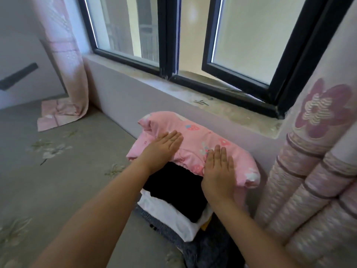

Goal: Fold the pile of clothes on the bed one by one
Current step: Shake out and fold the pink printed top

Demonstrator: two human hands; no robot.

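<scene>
i see both hands lying flat, fingers straight and together, holding nothing. my left hand (163, 146) presses the left part of the folded pink garment (195, 140), and my right hand (218, 167) presses its near edge further right. the pink garment sits on top of the stack of folded clothes, over a black garment (173, 188), then a white one (164, 211), with dark blue-grey fabric (193, 246) at the bottom. the stack rests on the bed (58, 180), right against the wall under the window sill (222, 109) and just beside the padded headboard (309, 190). a pink curtain (65, 74) hangs well left of the stack, its hem on the bed.
</scene>
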